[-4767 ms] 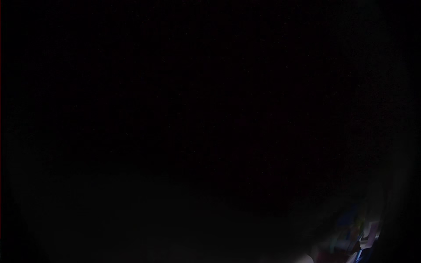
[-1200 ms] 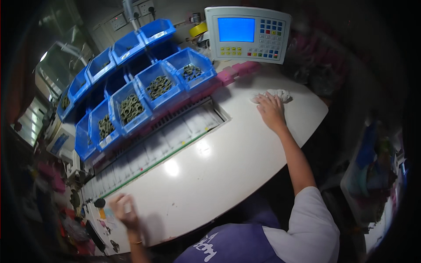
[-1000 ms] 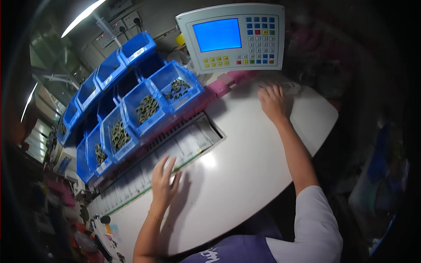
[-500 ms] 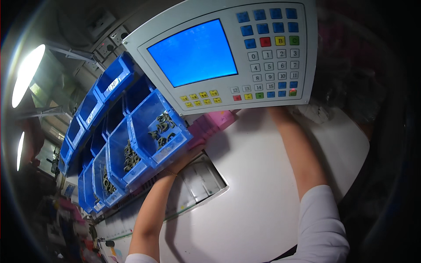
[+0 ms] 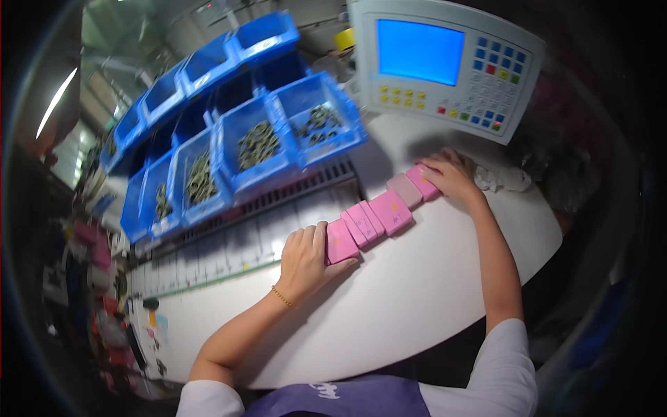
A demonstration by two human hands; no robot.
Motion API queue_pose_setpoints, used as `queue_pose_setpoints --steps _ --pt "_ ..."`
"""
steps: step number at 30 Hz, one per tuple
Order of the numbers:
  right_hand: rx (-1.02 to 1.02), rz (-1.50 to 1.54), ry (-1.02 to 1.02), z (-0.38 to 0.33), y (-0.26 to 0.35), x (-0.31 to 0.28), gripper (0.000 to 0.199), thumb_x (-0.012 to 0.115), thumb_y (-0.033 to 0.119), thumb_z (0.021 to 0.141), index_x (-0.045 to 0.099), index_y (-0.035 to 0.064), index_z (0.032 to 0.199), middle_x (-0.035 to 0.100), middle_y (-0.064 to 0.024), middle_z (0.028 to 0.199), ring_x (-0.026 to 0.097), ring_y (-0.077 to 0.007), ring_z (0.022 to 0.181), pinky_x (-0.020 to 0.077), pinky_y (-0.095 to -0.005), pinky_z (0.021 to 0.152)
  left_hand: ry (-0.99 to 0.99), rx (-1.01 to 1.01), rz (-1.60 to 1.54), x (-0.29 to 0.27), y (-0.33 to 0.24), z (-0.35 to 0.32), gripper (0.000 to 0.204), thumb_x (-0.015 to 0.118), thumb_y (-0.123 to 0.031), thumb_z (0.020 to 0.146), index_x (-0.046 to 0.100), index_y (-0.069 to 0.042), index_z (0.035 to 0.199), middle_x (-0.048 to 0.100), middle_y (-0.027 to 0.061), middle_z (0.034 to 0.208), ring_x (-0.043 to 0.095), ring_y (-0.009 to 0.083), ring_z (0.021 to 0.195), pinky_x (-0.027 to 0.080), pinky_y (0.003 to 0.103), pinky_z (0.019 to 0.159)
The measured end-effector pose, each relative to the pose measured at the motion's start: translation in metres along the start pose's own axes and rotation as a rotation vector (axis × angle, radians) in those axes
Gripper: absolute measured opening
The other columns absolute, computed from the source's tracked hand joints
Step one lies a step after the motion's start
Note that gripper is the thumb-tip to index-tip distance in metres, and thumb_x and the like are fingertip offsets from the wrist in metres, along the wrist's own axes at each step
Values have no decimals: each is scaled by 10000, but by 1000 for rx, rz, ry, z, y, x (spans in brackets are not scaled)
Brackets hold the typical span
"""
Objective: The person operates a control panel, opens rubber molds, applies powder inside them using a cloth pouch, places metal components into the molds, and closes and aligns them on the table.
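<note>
A slanting row of pink rectangular blocks (image 5: 390, 213) lies across the white tabletop (image 5: 417, 292), one of them paler than the others. At its left end my left hand (image 5: 304, 258) is closed around the outermost block, the thumb along the near side and the fingers over the far side. My right hand (image 5: 451, 175) grips the block at the far right end, its fingertips partly hidden. Between them the row is squeezed end to end. A gold-coloured bracelet (image 5: 284, 297) circles my left wrist.
Blue bins (image 5: 253, 139) in two tiers stand at the back left, several holding small dark ring-like parts. A slotted, pale-panelled strip (image 5: 229, 243) runs in front of them. Behind the blocks stands a control panel (image 5: 445, 62) with a blue screen. Crumpled white material (image 5: 504, 178) lies by my right hand.
The view has shifted, so the panel and bins appear farther off. Both hands, largely hidden before, now show with the pink row, which has come out from behind the panel.
</note>
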State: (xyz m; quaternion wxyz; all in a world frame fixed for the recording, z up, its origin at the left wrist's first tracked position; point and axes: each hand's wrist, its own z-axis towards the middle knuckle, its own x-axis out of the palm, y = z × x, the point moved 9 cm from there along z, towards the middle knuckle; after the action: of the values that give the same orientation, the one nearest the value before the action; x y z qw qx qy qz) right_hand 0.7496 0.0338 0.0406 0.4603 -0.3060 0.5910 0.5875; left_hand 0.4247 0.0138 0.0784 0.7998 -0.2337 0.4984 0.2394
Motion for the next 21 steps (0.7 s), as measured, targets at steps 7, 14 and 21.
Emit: queue_pose_setpoints --steps 7,14,21 --pt "-148 -92 122 -110 134 41 684 628 540 868 483 247 1469 465 -35 1501 268 -366 1425 149 -613 1129 59 -162 -43 -59 56 -135 896 869 -520 611 549 26 1246 585 184 1074 547 360 977 447 451 885" --pt "-209 -98 49 -153 252 83 904 768 578 713 446 211 1473 452 -80 1476 300 -433 1382 205 -656 1051 142 -265 15 -105 129 -219 965 849 -585 598 527 -75 1351 511 140 1367 450 347 1272 317 498 1101" --pt "-210 -125 -77 -130 307 119 896 742 677 697 475 265 1446 390 -127 1517 314 -414 1383 262 -682 973 206 -342 138 -110 212 -243 1081 814 -698 551 481 -198 1450 351 87 1582 279 337 1471 158 576 1200"
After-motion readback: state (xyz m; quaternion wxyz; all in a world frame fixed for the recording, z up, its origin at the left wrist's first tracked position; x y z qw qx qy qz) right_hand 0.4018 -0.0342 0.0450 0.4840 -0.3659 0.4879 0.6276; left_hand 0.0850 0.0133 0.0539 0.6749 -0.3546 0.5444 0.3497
